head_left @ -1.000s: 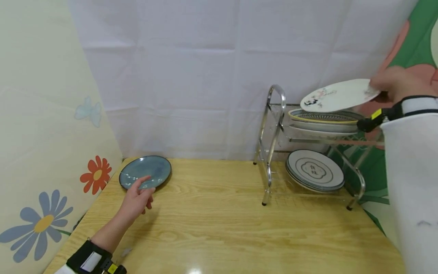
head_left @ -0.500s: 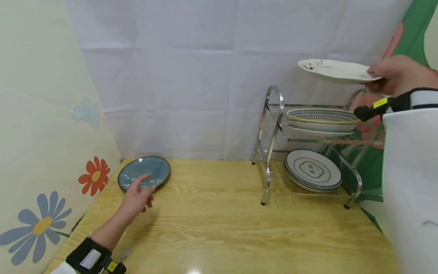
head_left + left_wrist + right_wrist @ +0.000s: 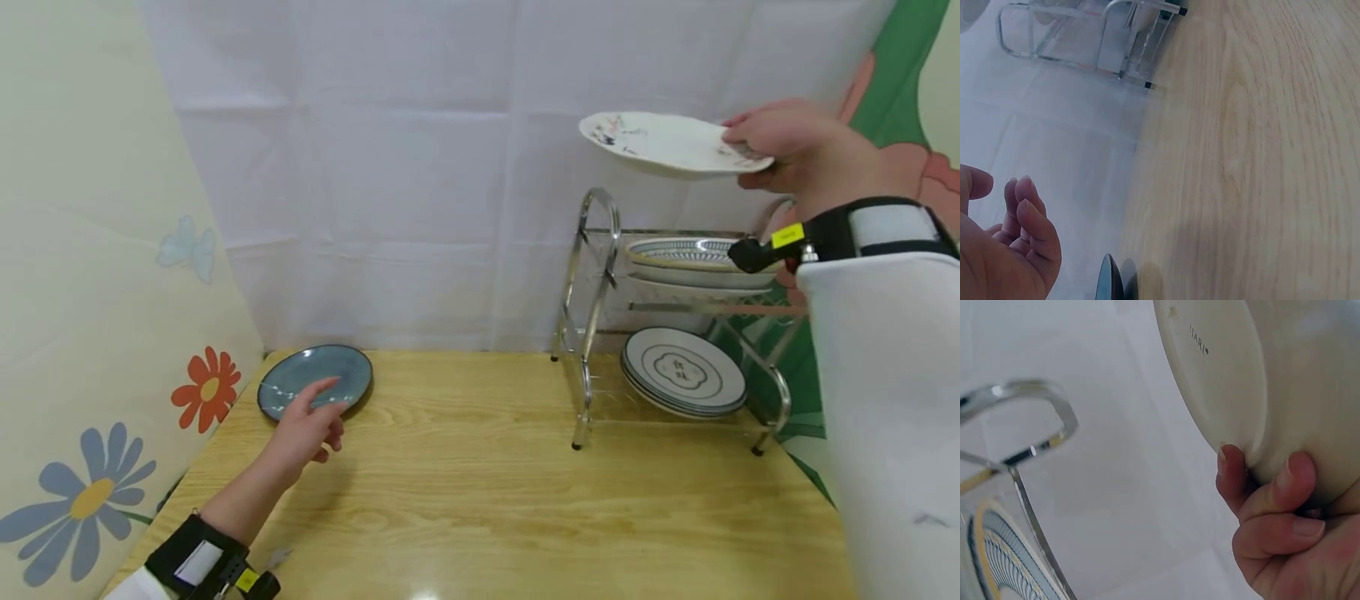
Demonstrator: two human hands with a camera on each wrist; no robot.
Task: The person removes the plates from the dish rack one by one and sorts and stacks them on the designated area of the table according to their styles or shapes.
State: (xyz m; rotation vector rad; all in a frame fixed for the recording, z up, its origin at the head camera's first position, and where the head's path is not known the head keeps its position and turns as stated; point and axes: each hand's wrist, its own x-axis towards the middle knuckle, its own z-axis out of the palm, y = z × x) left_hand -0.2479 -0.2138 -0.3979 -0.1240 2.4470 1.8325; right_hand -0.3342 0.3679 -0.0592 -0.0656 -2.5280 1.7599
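A white oval plate with a floral print hangs in the air above the dish rack. My right hand grips its right end, thumb on top and fingers beneath; in the right wrist view the fingers curl under the plate's pale underside. My left hand is held over the table in front of a blue-grey plate, overlapping its near edge in the head view. Its fingers are loosely bent with nothing between them, as the left wrist view shows of the left hand.
A two-tier chrome dish rack stands at the back right. Its upper tier bears patterned oval dishes, its lower one a stack of round plates. White cloth hangs behind the wooden table.
My right hand has lifted the white plate up off the dishes on the rack and carried it left. My left hand has barely moved.
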